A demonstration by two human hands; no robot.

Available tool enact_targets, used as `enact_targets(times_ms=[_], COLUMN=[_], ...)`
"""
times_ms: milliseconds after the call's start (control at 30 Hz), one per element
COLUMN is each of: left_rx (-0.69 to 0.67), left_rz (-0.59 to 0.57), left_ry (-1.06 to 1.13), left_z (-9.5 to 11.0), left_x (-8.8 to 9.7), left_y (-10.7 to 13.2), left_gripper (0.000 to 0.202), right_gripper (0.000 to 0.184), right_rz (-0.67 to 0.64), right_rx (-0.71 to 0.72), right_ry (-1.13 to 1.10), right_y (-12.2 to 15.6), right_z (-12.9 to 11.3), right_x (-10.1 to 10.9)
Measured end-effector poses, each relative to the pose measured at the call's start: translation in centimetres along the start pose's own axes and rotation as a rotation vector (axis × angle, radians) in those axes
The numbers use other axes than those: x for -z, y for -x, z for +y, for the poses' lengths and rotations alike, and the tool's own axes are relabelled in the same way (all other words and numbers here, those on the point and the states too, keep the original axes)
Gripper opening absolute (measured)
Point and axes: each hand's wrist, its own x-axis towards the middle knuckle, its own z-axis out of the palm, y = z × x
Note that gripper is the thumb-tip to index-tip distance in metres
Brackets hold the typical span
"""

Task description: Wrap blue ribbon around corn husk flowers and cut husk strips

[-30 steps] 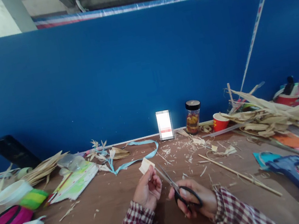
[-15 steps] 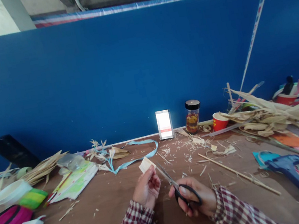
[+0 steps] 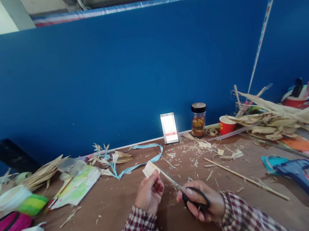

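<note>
Between thumb and fingers, my left hand [image 3: 150, 191] pinches a small pale piece of corn husk [image 3: 150, 169], its free end pointing up and away from me. My right hand [image 3: 207, 200] is closed around the black handles of a pair of scissors [image 3: 178, 185]. The blades point up and left, with their tips at the right edge of the husk piece; they look nearly closed together. Many thin pale clippings [image 3: 194, 160] lie scattered on the brown table beyond my hands.
Right of my hands lie a thin stick [image 3: 246, 179], a blue glue gun [image 3: 298, 175] and a heap of dried husks [image 3: 289, 119]. A lidded jar [image 3: 199, 121] and red cup [image 3: 227, 125] stand by the blue partition [image 3: 133, 63]. Leftward are blue ribbon [image 3: 128, 170] and a pink pouch [image 3: 9, 226].
The scissor blades have come closer together, and my right hand has shifted slightly right. My left hand keeps the husk piece in almost the same place.
</note>
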Motion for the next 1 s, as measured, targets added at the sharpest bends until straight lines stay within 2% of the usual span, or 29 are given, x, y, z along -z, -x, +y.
enact_targets(times_ms=[200, 300, 400, 500, 600, 700, 833, 1000], left_rx=[-0.008, -0.011, -0.026, -0.028, -0.056, -0.104, -0.073, -0.079], left_rz=[-0.001, 0.018, 0.074, 0.098, 0.007, -0.076, -0.13, -0.179], left_ry=[-0.018, -0.018, -0.072, -0.2, -0.315, -0.427, -0.52, -0.551], left_z=[0.1, 0.3, -0.1, -1.2, -2.6, -3.4, -3.7, -3.7], left_x=[0.2, 0.1, -0.2, -0.5, -0.5, -0.4, -0.5, -0.4], left_y=[-0.3, -0.3, 0.0, 0.2, 0.4, 0.6, 1.0, 1.3], left_gripper=[0.009, 0.008, 0.009, 0.017, 0.025, 0.028, 0.028, 0.027], right_gripper=[0.047, 0.044, 0.038, 0.042, 0.044, 0.04, 0.037, 0.035], right_rz=[-0.02, 0.003, 0.152, 0.37, 0.537, 0.577, 0.587, 0.561], right_rx=[0.001, 0.065, 0.207, 0.35, 0.465, 0.514, 0.516, 0.472], right_ry=[0.007, -0.012, 0.006, 0.236, 0.533, 0.689, 0.748, 0.72], right_y=[0.4, 0.3, -0.2, -0.7, -0.7, -0.4, -0.5, -0.7], right_z=[-0.6, -0.9, -0.9, -0.7, -0.6, -0.4, -0.1, -0.1], right_x=[0.1, 0.5, 0.8, 0.7, 0.3, 0.0, 0.3, 0.6])
